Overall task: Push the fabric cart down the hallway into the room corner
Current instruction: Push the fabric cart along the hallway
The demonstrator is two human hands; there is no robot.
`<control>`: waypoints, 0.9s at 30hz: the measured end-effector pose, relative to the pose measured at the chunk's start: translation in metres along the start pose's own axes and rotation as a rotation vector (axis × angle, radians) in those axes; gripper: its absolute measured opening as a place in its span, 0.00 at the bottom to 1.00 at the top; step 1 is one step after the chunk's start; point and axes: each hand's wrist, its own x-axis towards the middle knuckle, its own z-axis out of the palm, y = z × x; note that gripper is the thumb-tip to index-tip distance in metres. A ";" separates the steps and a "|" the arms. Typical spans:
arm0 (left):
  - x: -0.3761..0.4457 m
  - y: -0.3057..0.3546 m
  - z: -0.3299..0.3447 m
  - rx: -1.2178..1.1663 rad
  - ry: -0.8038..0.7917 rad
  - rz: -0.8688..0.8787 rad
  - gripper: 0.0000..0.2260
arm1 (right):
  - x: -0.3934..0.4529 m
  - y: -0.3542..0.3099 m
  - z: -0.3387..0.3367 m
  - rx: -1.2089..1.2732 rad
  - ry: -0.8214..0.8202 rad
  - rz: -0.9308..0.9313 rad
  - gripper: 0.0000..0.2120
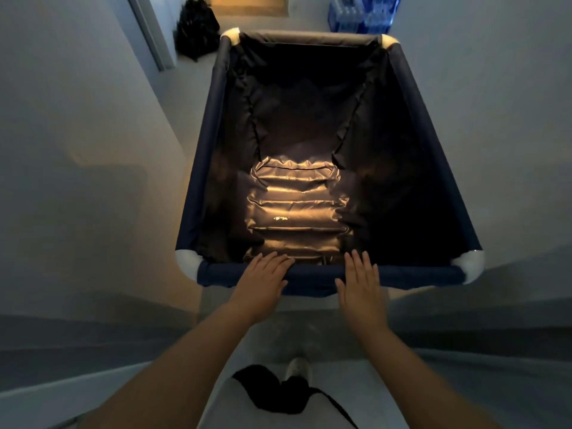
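The fabric cart (328, 156) stands on the hallway floor (185, 88), between the left wall (77, 134) and the right wall (495, 119). Its dark blue liner hangs from a tube frame with white corner joints (472, 263). The liner bottom shows a ribbed, glossy panel (294, 209) lit by warm light.

The left hand (263, 284) rests palm-down on the near rail (418, 275), fingers extended flat over the rail edge, not clenched. The right hand (360, 287) lies flat on the same rail, fingers straight and spread, gripping nothing.

Beyond the far rail, a black bundle (196, 30) sits on the floor by the left wall. Packs of bottled water (362, 12) stand at the far right.
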 end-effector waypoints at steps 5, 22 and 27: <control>0.069 -0.023 -0.020 -0.031 0.014 -0.024 0.21 | 0.079 0.002 -0.013 0.013 -0.009 -0.021 0.26; 0.303 -0.109 -0.076 0.003 0.084 -0.099 0.21 | 0.360 0.017 -0.053 -0.023 -0.037 -0.106 0.26; 0.360 -0.134 -0.093 0.015 0.112 -0.145 0.21 | 0.437 0.013 -0.062 0.001 -0.054 -0.128 0.26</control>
